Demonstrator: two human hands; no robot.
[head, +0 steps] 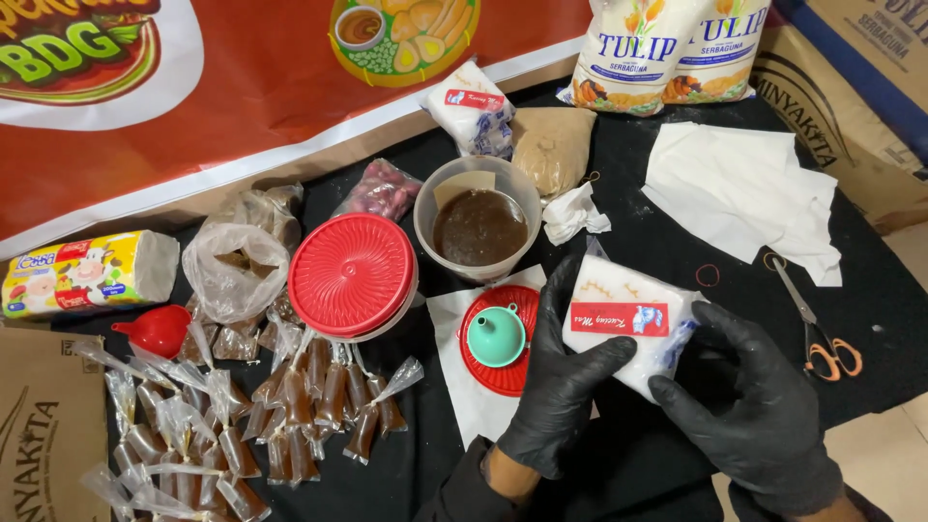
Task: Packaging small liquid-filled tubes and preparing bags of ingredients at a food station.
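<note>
Both my hands wear black gloves and hold a white packet with a red label (626, 322) above the black cloth (667, 232). My left hand (559, 382) grips its left side, thumb across the front. My right hand (764, 416) grips its lower right corner. Just left of the packet a teal funnel (496, 334) rests on a small red lid (499, 372) lying on white paper. Behind it stands an open clear tub of dark brown sauce (478, 227).
A red-lidded container (353, 274), a red funnel (159, 329) and several small tied bags of brown sauce (290, 406) lie at left. Orange-handled scissors (822, 338), white paper sheets (739, 184), a brown sugar bag (553, 145), flour bags (667, 48) and cardboard boxes (851, 106) lie around.
</note>
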